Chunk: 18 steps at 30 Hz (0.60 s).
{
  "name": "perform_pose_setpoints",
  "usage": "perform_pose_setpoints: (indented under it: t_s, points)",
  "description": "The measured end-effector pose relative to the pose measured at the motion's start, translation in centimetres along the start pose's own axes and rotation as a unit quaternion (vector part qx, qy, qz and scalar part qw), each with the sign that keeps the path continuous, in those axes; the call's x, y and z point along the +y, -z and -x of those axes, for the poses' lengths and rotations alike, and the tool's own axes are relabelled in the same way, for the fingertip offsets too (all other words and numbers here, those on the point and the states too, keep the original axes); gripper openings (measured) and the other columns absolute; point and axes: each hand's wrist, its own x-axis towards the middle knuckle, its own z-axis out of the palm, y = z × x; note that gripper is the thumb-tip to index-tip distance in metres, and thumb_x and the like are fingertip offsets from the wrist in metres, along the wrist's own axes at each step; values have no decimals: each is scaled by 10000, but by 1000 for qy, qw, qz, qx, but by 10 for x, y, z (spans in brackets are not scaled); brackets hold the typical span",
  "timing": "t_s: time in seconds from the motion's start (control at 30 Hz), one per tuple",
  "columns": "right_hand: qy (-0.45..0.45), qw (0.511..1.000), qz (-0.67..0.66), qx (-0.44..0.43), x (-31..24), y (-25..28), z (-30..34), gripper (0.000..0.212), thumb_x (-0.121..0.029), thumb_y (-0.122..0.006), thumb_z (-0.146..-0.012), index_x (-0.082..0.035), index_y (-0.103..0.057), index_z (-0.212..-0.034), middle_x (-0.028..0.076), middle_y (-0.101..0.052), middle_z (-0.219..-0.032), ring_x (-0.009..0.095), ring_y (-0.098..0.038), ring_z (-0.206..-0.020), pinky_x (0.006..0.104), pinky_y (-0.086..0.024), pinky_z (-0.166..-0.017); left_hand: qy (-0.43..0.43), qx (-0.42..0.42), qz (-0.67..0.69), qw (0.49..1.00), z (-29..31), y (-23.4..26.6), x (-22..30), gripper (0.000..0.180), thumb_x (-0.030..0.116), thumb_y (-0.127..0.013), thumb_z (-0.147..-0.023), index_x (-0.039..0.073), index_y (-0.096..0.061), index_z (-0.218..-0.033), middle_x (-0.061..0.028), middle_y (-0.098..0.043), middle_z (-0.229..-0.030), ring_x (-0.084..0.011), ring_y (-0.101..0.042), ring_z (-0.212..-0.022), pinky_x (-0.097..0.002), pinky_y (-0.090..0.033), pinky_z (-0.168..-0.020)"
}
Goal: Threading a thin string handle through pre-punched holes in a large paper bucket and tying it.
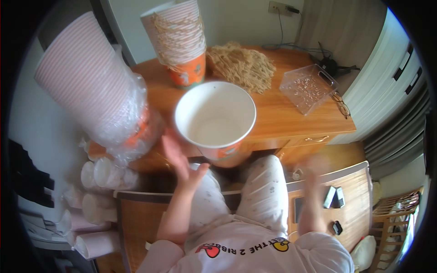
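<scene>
Wooden worktop (282, 113), largest thing in view, seen from above.

Tall stack of pink-striped paper cups in clear plastic wrap (91, 91), leaning over the worktop's left edge.

Second stack of cups (180, 41) with string handles, orange base, at the far edge, upright.

Single white paper bucket (215, 118), orange band low on its wall, at the near edge, mouth open toward the camera, inside bare. Whether it stands on the worktop or hangs just off the edge, cannot tell.

Heap of tan string handles (243, 66) at the far edge, just right of the second stack.

Clear plastic tray (307, 88) toward the right edge; eyeglasses (341, 107) just beside it at the right edge.

Left hand (180, 159) raised just left of and below the bucket, palm open, fingers (167, 144) spread and holding nothing; contact with the bucket wall not clear.

Right hand (316, 170) blurred, below the near right corner, well apart from the bucket; finger state cannot tell.

Loose white cups (98, 175) lie below the left edge.
</scene>
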Motion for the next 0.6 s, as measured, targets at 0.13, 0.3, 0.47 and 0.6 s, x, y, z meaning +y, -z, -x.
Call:
perform_pose_setpoints:
  t_s: [0.13,0.3,0.47,0.6]
  points:
    - [-92,435,363,-819,-1,-1,144,183,-192,-593,-895,-57,-692,-970,189,-680,-912,355,-656,-901,437,-508,-786,-179,-107,-156,965,29,17,37,634,465,-699,-847,96,-544,-1339,-177,-534,-1313,-325,-552,-1150,-466,-418,-969]
    - [29,496,386,-777,-18,-31,158,144,-167,-591,-899,-48,-654,-847,170,-673,-868,372,-649,-853,458,-505,-739,70,-330,-27,941,34,-8,94,253,233,-712,-844,100,-697,-1059,-64,-685,-1015,-269,-628,-949,-381,-469,-838]
    - [93,494,401,-766,-36,-73,148,149,-162,-594,-906,-22,-639,-880,154,-678,-827,361,-658,-792,455,-521,-701,354,-366,101,854,53,-23,81,447,268,-548,-1009,1,-475,-1359,-157,-656,-1138,-219,-608,-1097,-343,-460,-964]
    - [56,439,383,-811,-34,-82,143,141,-135,-587,-898,-1,-629,-902,176,-669,-822,377,-649,-776,466,-513,-690,465,-423,46,776,46,-17,73,485,368,-526,-1022,2,-498,-1340,-120,-653,-1096,-188,-621,-1021,-317,-488,-910]
